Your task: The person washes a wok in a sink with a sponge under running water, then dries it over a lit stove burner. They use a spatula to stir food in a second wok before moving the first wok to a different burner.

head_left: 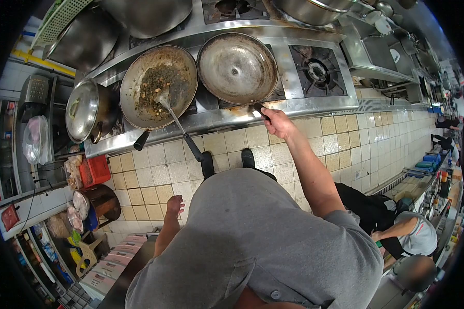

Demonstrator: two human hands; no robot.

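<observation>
My right hand [279, 124] is closed round the black handle of an empty, worn metal frying pan [237, 67], which sits on the stove. Down at my side hangs my left hand [175, 205], holding nothing, its fingers apart. Left of the frying pan, a second wide pan [131, 98] holds dark chopped food with light brown bits. A metal spatula [176, 119] rests in that food, its black handle sticking out over the stove's front edge. Further left stands a pot with a shiny lid [82, 110].
A bare gas burner [317, 72] lies right of the frying pan. Large pots [147, 15] stand along the back. On the left are a red crate [94, 171] and a wooden stool [105, 203]. Another person [415, 234] is behind me on the right. Tiled floor runs along the stove.
</observation>
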